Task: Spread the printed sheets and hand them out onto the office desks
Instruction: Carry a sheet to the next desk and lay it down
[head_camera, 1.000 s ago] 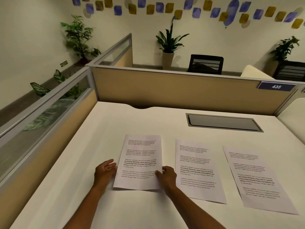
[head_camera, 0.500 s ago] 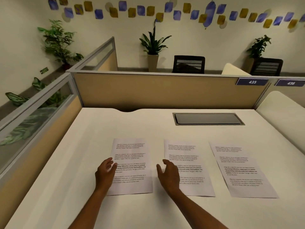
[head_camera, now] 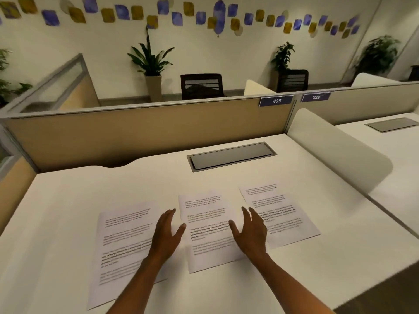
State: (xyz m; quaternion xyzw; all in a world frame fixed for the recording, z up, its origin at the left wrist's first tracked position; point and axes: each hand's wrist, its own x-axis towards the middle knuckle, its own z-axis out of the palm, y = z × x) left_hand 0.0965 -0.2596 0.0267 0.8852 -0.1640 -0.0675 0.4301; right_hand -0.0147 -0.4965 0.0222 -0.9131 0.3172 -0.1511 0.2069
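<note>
Head view: three white printed paper sheets (head_camera: 210, 232) lie spread in a row on the white desk (head_camera: 68, 200); left hand (head_camera: 166, 234) and right hand (head_camera: 250, 232), fingers straight and empty, flank the middle one. Handing out to the neighbouring desk (head_camera: 396, 141) apparently remains.

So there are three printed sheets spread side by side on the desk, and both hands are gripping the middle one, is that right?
Not quite. In the head view the left hand and right hand grip nothing; both are open, flanking the middle sheet. Three sheets do lie side by side on the desk.
</note>
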